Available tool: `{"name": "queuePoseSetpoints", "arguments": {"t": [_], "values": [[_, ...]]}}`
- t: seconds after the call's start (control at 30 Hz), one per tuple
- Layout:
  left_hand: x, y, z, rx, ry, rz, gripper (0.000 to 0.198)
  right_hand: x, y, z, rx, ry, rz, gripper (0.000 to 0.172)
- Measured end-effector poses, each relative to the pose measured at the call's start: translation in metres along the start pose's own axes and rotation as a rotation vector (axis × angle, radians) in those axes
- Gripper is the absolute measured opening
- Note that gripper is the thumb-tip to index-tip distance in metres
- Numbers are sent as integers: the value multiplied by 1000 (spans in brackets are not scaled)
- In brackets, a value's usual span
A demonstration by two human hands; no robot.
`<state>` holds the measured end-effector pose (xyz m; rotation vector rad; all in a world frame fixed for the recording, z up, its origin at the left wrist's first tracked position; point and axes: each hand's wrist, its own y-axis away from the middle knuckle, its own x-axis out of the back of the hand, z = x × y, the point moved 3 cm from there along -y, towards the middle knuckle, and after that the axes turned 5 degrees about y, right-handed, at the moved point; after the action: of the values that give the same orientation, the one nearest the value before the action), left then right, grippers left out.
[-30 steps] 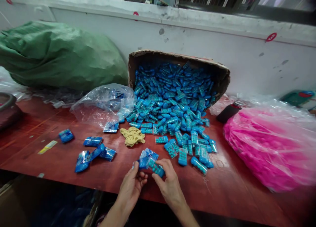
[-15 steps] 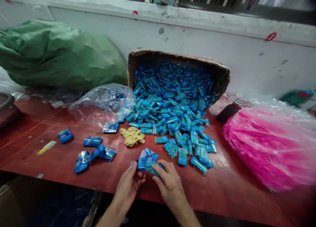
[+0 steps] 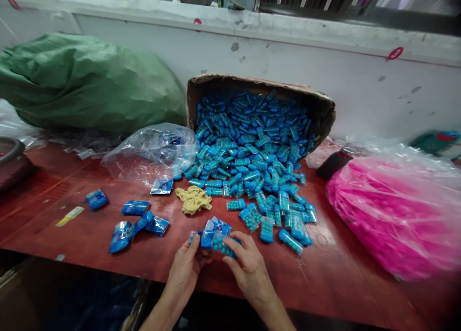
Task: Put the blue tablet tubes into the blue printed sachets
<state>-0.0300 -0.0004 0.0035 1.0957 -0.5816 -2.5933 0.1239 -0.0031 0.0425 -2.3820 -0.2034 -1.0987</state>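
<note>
Hands: left hand and right hand met at the near edge of the red table, about 6 o'clock in the view, wrists coming up from below
Held things: a clear tube of teal beads and a small clear sleeve with a blue card
Left fingers: clenched on the sleeve, thumb on top at its left end, pinching it just above the tabletop
Right fingers: curled round the tube, grasping its right end, thumb and forefinger on it
Key relation: the tube lay at 3 o'clock of the sleeve, touching its mouth; whether its tip had entered the sleeve could not be told
Long axis: the tube ran from about 10 o'clock to 4 o'clock, roughly in line with the sleeve
Nearer hand: the right hand was on the tube, the left hand on the sleeve, the two hands just beside each other
Loose supply: a heap of blue bead tubes spilled from a tipped cardboard box at 12 o'clock, its nearest tubes just beyond the right fingers at 1 o'clock
Packed pieces: blue filled packets lay at 9 o'clock of the left hand, well apart from it
Other things: a tan rubber-band clump at 12 o'clock, a crumpled clear bag at 11 o'clock, a pink bag at 3 o'clock, a green sack at 10 o'clock
</note>
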Motion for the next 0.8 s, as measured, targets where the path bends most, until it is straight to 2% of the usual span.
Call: {"name": "queuePoseSetpoints", "arguments": {"t": [0.13,0.33,0.6,0.8], "values": [[0,1,1,-11,-40,15,26,0,1,0,17,43,-6,39],[-1,1,3,-15,-13,37,28,0,1,3,-25,-65,1,35],[0,1,-2,24,13,11,26,1,0,4,-45,-106,-17,37],[-4,1,-2,-29,-75,9,26,2,1,-1,-114,-263,-40,33]]}}
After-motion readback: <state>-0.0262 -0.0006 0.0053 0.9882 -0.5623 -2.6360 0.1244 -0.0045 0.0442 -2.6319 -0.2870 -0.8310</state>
